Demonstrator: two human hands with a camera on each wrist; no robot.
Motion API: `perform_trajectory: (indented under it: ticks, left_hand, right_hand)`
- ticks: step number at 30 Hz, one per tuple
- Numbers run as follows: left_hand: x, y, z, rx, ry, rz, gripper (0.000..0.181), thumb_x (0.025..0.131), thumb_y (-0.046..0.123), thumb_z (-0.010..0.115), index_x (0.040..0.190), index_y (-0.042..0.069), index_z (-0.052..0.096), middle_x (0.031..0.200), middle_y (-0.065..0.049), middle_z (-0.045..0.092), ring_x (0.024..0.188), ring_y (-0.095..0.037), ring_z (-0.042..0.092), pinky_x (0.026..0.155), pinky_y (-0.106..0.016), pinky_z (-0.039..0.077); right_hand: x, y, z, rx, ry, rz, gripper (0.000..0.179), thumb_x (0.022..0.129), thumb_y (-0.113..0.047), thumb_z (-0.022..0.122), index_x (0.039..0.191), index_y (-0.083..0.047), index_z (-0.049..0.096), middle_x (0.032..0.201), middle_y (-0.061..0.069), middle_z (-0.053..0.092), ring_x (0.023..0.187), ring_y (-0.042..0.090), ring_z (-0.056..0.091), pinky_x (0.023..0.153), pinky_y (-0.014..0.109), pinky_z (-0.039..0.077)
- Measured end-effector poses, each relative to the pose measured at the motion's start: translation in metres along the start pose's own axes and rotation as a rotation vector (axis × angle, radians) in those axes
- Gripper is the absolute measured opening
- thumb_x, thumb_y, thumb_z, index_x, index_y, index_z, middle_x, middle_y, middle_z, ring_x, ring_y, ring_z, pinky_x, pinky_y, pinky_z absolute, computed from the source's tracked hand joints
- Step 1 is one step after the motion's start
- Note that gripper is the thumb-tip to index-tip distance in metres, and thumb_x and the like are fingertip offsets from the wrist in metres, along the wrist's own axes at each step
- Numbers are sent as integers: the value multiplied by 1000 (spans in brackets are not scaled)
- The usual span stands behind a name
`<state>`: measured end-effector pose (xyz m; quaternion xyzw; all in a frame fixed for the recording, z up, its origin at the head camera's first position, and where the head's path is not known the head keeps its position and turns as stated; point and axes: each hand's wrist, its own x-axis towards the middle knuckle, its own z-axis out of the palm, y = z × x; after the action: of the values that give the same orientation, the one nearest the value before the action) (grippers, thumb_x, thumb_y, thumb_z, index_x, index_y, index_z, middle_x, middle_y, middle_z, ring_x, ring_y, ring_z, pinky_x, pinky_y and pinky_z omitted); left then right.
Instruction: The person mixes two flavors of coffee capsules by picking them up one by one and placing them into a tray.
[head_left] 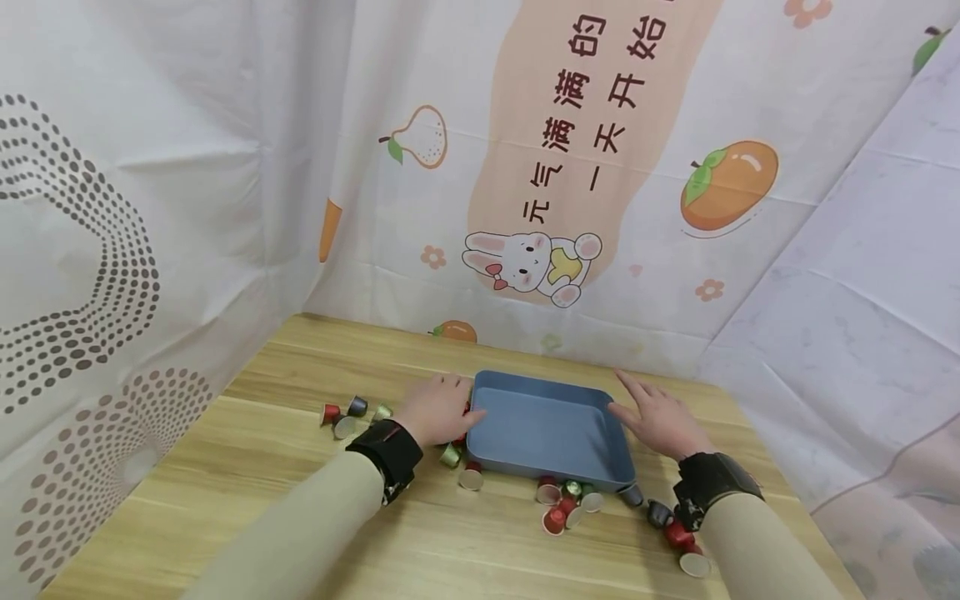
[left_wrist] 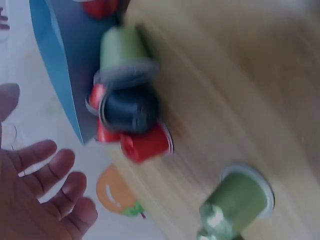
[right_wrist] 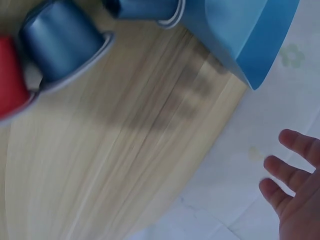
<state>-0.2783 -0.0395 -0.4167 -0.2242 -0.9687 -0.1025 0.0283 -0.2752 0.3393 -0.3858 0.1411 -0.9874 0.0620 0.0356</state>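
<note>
A shallow blue-grey rectangular tray lies on the wooden table. At its left edge is my left hand, fingers relaxed and thumb over the rim. My right hand hovers by the right edge, fingers spread, thumb near the rim. Neither hand grips anything. In the left wrist view, a green coffee capsule, a dark blue capsule and a red capsule are bunched against the tray's outer wall. The right wrist view shows a dark blue capsule beside a red capsule, away from the fingers.
Several capsules cluster before the tray's front edge, among them a red capsule. More lie at the left around a dark capsule, others near the right wrist by a red capsule. A printed curtain hangs behind the table.
</note>
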Motion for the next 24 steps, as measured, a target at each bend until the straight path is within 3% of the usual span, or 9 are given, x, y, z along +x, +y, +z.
perform_trajectory:
  ticks: [6,11,16,24]
  left_hand:
    - [-4,12,16,65,51,-16,63,100,57,55,133,4,58,128,-15,64,120,-33,58,100,-44,49]
    - [-13,15,22,57,55,-34,54,97,52,63,119,3,62,116,-15,66,111,-33,60,95,-44,49]
    - [-17,15,23,56,44,-44,57,97,44,65,131,-1,60,127,-18,65,120,-34,59,97,-45,50]
    - [-18,8,23,21,11,-53,43,96,32,62,121,-2,64,119,-16,67,116,-32,60,96,-44,50]
  right_hand:
    - [-11,9,-2,6,-29,-14,71,104,-50,53,155,-2,39,136,35,56,124,58,52,99,68,40]
    - [-20,14,-5,3,-60,-39,63,101,-43,61,145,2,50,110,20,70,95,34,69,83,55,52]
    - [-30,16,-8,-32,-94,-43,55,99,-38,65,138,1,56,88,3,66,77,18,63,66,44,51]
    - [-42,22,-5,-27,-123,-85,46,98,-35,67,126,1,63,82,-2,67,72,11,61,67,41,52]
